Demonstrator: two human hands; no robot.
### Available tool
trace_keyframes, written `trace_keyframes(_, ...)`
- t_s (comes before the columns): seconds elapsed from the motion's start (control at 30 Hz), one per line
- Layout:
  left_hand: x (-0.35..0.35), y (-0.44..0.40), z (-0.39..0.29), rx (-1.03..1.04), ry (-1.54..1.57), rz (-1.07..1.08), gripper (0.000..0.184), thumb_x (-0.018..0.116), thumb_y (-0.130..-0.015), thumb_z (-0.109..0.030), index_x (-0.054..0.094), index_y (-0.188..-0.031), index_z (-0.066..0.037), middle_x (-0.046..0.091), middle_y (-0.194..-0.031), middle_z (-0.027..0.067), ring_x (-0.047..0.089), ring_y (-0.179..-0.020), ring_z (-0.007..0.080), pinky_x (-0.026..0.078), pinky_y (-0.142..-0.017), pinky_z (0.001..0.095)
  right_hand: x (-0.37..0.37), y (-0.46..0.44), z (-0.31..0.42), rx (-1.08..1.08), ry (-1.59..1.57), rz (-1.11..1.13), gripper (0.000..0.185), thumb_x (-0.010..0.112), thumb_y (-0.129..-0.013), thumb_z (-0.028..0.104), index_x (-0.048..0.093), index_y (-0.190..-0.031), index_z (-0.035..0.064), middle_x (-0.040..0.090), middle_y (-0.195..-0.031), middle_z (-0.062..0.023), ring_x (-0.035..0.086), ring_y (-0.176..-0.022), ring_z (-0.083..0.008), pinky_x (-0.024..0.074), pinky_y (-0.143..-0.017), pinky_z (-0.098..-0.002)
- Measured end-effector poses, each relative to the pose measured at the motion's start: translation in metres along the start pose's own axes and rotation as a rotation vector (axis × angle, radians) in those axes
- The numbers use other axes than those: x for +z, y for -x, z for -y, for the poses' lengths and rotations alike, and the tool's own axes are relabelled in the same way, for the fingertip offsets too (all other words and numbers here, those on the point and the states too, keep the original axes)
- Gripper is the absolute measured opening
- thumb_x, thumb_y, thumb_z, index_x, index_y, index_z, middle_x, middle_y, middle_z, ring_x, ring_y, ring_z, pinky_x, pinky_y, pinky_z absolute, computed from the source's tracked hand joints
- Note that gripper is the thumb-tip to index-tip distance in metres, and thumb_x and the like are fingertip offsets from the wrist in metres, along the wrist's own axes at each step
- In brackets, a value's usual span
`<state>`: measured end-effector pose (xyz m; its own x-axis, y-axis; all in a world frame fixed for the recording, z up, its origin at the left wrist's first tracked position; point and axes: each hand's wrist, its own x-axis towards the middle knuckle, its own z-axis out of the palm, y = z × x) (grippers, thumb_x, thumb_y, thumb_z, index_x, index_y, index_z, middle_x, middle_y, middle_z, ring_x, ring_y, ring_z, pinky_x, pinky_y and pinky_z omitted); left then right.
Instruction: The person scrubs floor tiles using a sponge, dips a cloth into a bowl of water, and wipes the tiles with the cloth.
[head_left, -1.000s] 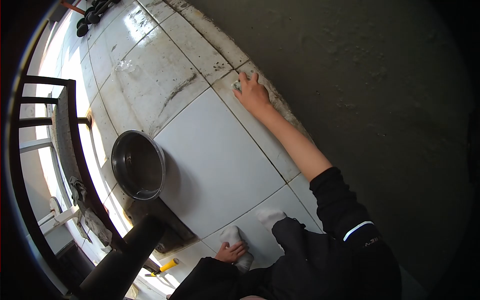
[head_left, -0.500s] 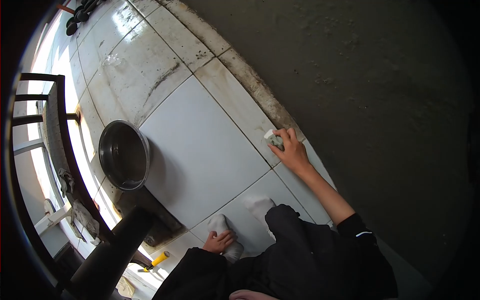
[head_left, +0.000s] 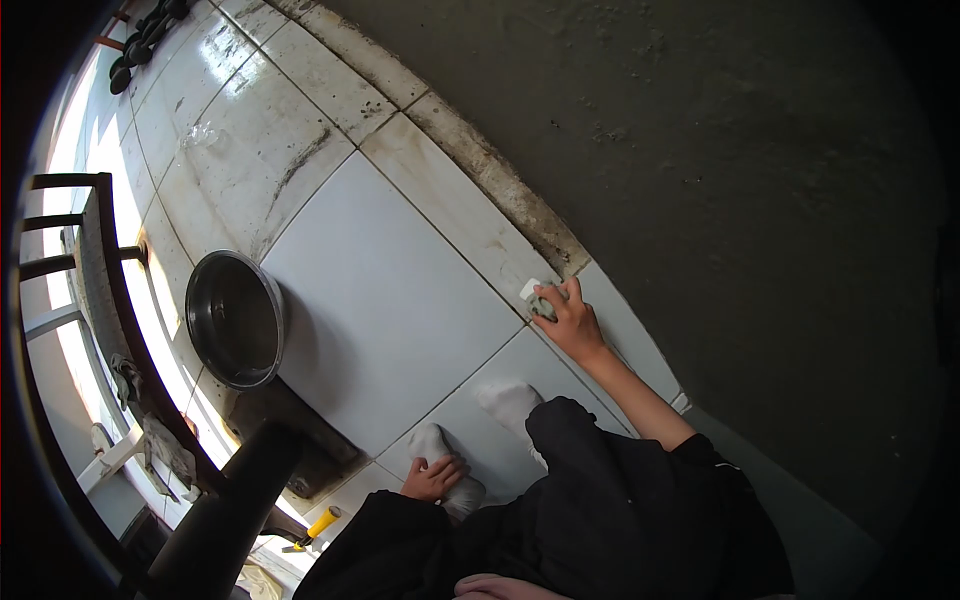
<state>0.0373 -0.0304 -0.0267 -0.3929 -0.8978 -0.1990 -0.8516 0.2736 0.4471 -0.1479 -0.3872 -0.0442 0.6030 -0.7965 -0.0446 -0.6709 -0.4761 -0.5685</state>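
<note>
My right hand [head_left: 574, 322] is closed around a small pale green and white cloth or sponge [head_left: 533, 293], pressed to the narrow border tiles near the floor's edge. On my sock-covered foot [head_left: 427, 441] rests my left hand [head_left: 433, 478], its fingers spread and holding nothing. A metal basin [head_left: 235, 320] with dark-looking liquid stands left of the large clean tile [head_left: 390, 300]. Brown stains and dark marks show on the tiles [head_left: 250, 150] farther away.
A dark metal frame [head_left: 135, 340] with rags on it stands at the left. Near the bottom lies a yellow-handled tool [head_left: 323, 521]. A dark pipe [head_left: 225, 510] rises beside the basin. Shoes [head_left: 140, 45] sit at the top left. Grey rough ground [head_left: 720, 220] borders the tiles.
My right hand has come back along the border tiles towards my body, still gripping the cloth or sponge. My left hand stays on the foot. The view has shifted somewhat.
</note>
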Motion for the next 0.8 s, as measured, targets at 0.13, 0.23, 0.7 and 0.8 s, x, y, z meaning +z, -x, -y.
trace_keyframes(0.13,-0.001,0.001,0.0,0.013,-0.017,0.01,0.037,0.055,-0.078,-0.016,0.058,-0.115,-0.019,0.054,-0.124,-0.0062,0.043,-0.12,0.0088,0.037,-0.07,0.0315,0.002,0.003,0.004,0.026,0.046,0.023,0.052,0.078,-0.067,0.014,0.052,-0.112,0.0167,0.042,-0.098,-0.014,0.06,-0.076,-0.0335,0.0553,-0.059,-0.0402)
trace_keyframes(0.23,-0.001,0.006,0.002,0.002,-0.01,0.031,0.037,0.056,-0.077,-0.016,0.058,-0.114,-0.018,0.053,-0.125,-0.0059,0.043,-0.121,0.0088,0.037,-0.07,0.032,0.004,0.019,0.003,-0.019,0.056,0.103,0.051,0.077,-0.067,0.014,0.051,-0.112,0.0161,0.042,-0.1,-0.015,0.06,-0.08,-0.0342,0.0558,-0.06,-0.0405)
trace_keyframes(0.7,0.011,0.008,-0.001,0.004,-0.023,-0.045,0.036,0.055,-0.077,-0.015,0.058,-0.113,-0.018,0.054,-0.124,-0.0042,0.043,-0.121,0.0112,0.037,-0.069,0.0333,-0.001,0.015,-0.004,0.112,0.053,-0.079,0.05,0.077,-0.068,0.015,0.051,-0.11,0.0169,0.041,-0.098,-0.0146,0.06,-0.075,-0.0336,0.0544,-0.06,-0.0417)
trace_keyframes(0.8,0.011,0.009,0.0,-0.005,0.006,0.001,0.036,0.055,-0.077,-0.014,0.058,-0.113,-0.018,0.053,-0.125,-0.004,0.043,-0.122,0.0118,0.037,-0.068,0.0339,-0.008,0.022,-0.002,0.033,0.097,0.073,0.05,0.077,-0.068,0.013,0.051,-0.111,0.0148,0.04,-0.097,-0.0147,0.059,-0.076,-0.0329,0.0549,-0.059,-0.0414)
